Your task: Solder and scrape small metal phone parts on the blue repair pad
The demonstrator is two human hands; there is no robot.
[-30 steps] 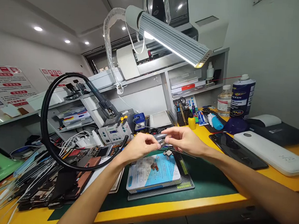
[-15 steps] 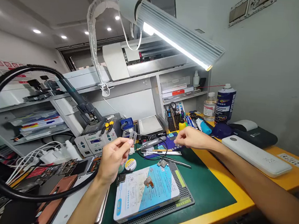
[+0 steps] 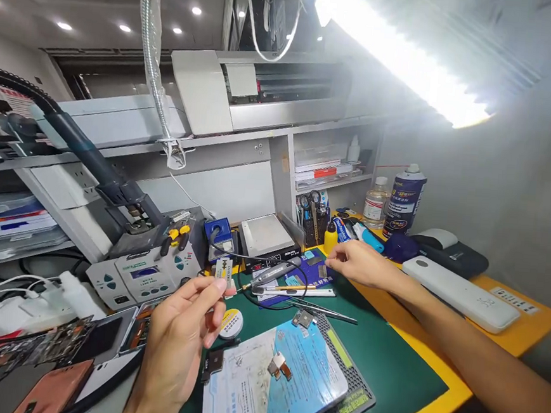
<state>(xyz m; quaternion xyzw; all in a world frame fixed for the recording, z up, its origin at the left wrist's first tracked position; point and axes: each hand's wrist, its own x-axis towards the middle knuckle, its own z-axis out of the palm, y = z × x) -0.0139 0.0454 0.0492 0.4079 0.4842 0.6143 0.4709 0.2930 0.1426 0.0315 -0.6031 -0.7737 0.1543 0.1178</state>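
My left hand [image 3: 183, 326] pinches a small thin metal blade [image 3: 223, 275], held upright above the left part of the green mat [image 3: 400, 375]. At the mat's back right, my right hand [image 3: 354, 262] has its fingertips together over the edge of a dark blue pad [image 3: 309, 265]; a small grey piece [image 3: 322, 271] is next to them, and whether they grip it is unclear. A small part with a brown flex cable [image 3: 280, 365] lies on the white and blue box [image 3: 246, 389]. Another small metal module [image 3: 303, 318] rests at the box's back edge.
Behind the mat are a soldering pen [image 3: 270, 274], tweezers [image 3: 324, 310], a hot plate [image 3: 269, 236] and a yellow bottle [image 3: 331, 237]. A soldering station [image 3: 149, 273] stands at left. A bright lamp [image 3: 402, 57] hangs overhead. A white power bank [image 3: 459, 293] lies at right.
The view has moved closer to the bench and the lamp looks larger. My left hand appears lower and further left, with the blade more visible. My right hand has stayed near the blue pad.
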